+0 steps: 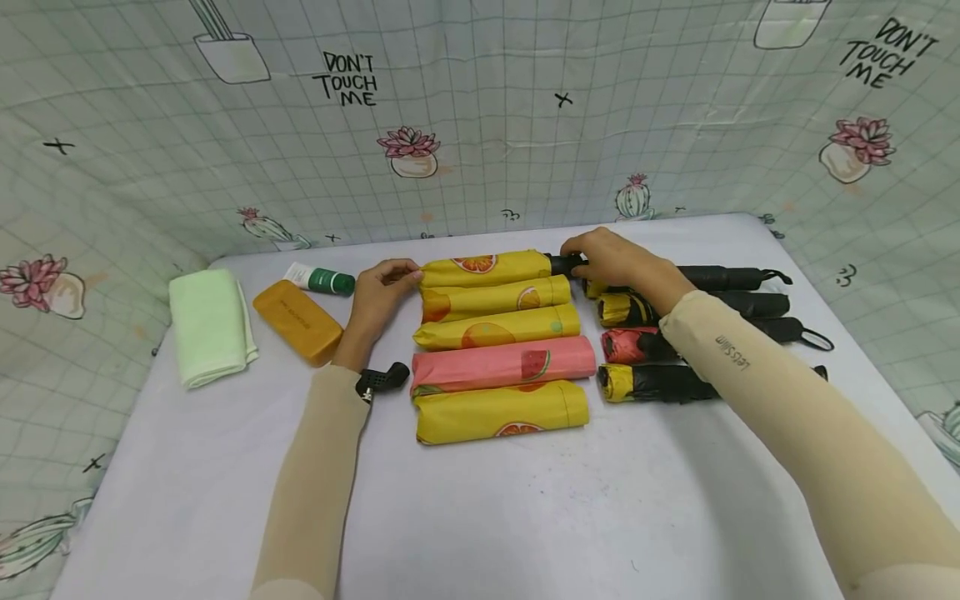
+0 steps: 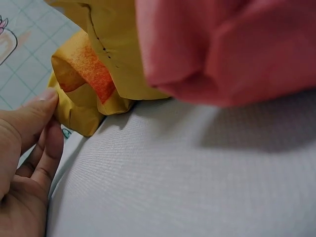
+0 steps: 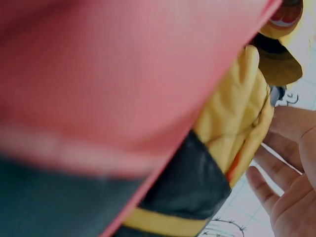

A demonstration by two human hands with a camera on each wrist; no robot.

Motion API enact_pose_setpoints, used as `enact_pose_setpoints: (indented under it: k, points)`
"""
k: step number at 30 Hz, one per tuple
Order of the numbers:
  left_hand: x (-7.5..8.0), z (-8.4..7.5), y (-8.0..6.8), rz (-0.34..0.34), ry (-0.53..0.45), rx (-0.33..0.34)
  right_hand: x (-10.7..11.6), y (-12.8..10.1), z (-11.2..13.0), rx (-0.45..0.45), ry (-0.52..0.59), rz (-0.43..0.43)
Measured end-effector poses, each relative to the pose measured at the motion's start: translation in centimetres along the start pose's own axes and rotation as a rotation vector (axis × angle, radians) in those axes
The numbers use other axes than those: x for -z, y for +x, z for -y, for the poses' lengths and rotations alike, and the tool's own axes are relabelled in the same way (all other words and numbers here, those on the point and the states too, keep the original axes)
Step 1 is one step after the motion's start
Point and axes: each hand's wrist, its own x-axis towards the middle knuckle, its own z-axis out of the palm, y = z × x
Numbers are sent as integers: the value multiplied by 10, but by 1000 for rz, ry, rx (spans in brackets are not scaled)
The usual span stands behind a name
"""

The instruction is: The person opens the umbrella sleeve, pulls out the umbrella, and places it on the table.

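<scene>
A white table (image 1: 480,500), walled in by a cactus-print cloth (image 1: 487,125), carries two rows of folded umbrellas. The nearer-left row lies inside fabric sleeves: four yellow ones and a pink sleeve (image 1: 502,364) between them. The farthest yellow sleeve (image 1: 486,268) holds an umbrella whose black handle (image 1: 564,263) pokes out on the right end.

The right hand (image 1: 611,257) curls its fingers around that handle. The left hand (image 1: 382,292) rests relaxed fingertips against the sleeve's closed left end; the left wrist view shows a thumb (image 2: 34,116) just touching the crumpled yellow fabric (image 2: 79,106), which the head view cannot resolve.

The right forearm crosses over the unsleeved black umbrellas (image 1: 712,329). Left of the hands lie a green towel (image 1: 210,327), an orange case (image 1: 297,322) and a small tube (image 1: 318,279).
</scene>
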Motion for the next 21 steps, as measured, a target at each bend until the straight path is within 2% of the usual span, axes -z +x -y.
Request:
enact_pose_setpoints:
  k: [9, 21]
  points:
    - [2, 2, -2, 4, -5, 12, -10, 6, 2, -31, -14, 25]
    - [2, 4, 3, -1, 19, 3, 4, 4, 3, 8, -33, -11]
